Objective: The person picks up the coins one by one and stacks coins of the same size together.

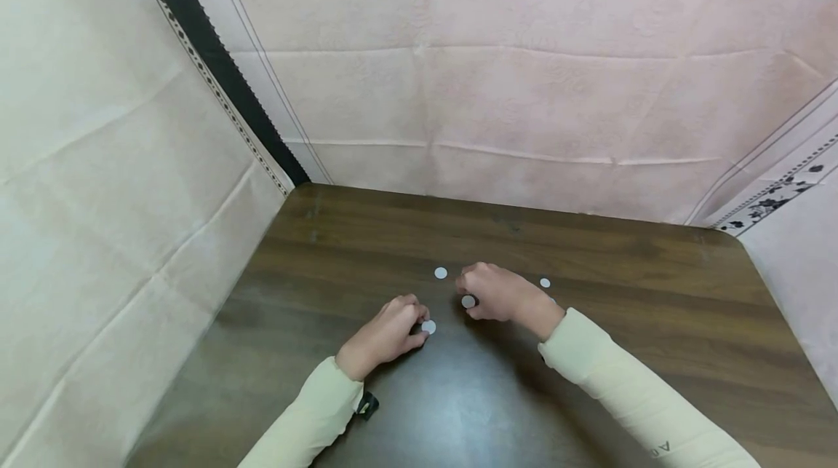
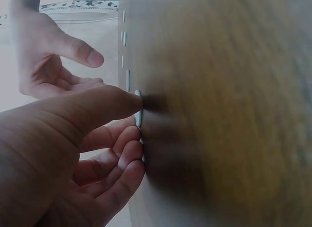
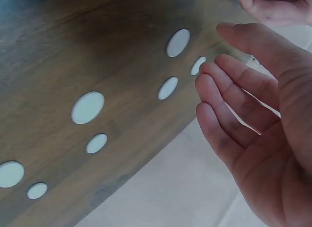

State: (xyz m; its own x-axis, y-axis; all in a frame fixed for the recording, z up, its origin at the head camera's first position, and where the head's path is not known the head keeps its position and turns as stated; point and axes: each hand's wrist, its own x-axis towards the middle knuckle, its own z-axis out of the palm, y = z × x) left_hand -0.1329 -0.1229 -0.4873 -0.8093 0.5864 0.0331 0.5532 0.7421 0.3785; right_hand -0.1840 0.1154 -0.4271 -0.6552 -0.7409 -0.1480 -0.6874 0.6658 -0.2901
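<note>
My left hand [image 1: 386, 333] is low over the wooden table, its thumb and fingertips around a flat white disc [image 1: 428, 327]. The left wrist view shows that disc edge-on, the thumb on it and a fingertip at its lower end. To the right, my right hand [image 1: 500, 293] hovers above the tabletop with loosely bent fingers and nothing held. Another white disc [image 1: 468, 301] shows between its thumb and fingers in the head view. The right wrist view has several white discs [image 3: 87, 107] lying flat in two rough rows beside this hand.
Beyond both hands lies a white disc [image 1: 441, 273], and one more disc [image 1: 545, 283] sits farther right. The brown table [image 1: 622, 381] ends at pale cloth walls [image 1: 491, 104] at the back and sides. A dark object [image 1: 367, 405] is at the left wrist.
</note>
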